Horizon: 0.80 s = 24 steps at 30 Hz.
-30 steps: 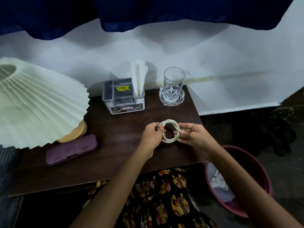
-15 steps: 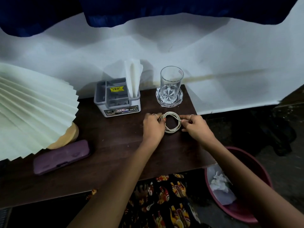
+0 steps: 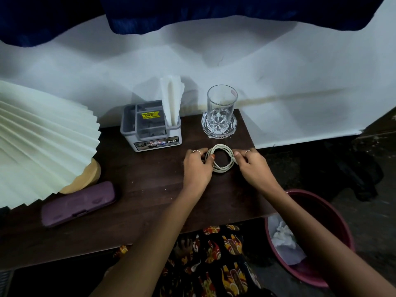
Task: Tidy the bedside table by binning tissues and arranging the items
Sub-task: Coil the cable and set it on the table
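white coiled cable [image 3: 220,158] between left hand [image 3: 198,166] and right hand [image 3: 252,166].

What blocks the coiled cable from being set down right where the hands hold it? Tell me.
Nothing visible. The left hand and right hand hold the coiled cable over bare table; the glass and organiser stand behind it, apart.

One glass [image 3: 221,108], one organizer [image 3: 151,133], one cable coil [image 3: 220,157], one case [image 3: 78,203], two hands [image 3: 198,168].
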Available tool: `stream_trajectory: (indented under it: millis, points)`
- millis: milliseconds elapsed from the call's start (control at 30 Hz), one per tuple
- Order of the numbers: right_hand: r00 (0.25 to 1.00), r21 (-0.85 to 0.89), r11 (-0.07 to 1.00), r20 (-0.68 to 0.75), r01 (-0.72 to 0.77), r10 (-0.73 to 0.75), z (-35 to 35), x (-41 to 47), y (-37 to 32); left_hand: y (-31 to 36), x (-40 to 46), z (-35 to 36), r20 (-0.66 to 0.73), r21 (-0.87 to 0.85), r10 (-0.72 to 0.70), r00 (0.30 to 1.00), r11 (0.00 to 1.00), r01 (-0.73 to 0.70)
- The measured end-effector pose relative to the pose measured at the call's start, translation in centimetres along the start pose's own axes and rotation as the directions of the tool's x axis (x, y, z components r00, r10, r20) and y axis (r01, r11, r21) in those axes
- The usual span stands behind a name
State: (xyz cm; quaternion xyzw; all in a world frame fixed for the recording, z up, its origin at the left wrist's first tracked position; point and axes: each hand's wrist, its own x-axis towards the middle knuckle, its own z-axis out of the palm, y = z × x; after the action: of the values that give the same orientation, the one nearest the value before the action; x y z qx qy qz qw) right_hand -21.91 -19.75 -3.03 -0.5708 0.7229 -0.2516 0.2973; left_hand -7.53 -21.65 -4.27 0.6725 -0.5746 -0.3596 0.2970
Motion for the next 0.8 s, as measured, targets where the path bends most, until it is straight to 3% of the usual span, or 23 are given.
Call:
stream_trajectory:
  millis: [300, 500, 633, 800]
  points:
    - [0.996, 0.123, 0.989, 0.012, -0.086, 0.085, -0.3, 0.1, 0.1, -0.6, -0.1, 0.1, -0.034, -0.078, -0.025, 0.999, 0.997, 0.022]
    - [0.992, 0.085, 0.989, 0.060, -0.118, 0.113, -0.4, -0.1, -0.7, -0.9, -1.0, -0.7, -0.027, -0.062, -0.032, 0.999, 0.998, 0.031]
    - [0.996, -0.062, 0.996, 0.050, -0.064, 0.067, -1.0, -0.9, -2.0, -1.2, -2.8, -3.1, -0.039, -0.019, -0.017, 0.999, 1.000, 0.017]
    - [0.995, -0.179, 0.978, 0.029, 0.104, -0.100, -1.0, -3.5, -5.1, -3.5, -6.9, -8.5, -0.139, 0.050, -0.013, 0.990, 0.999, 0.021]
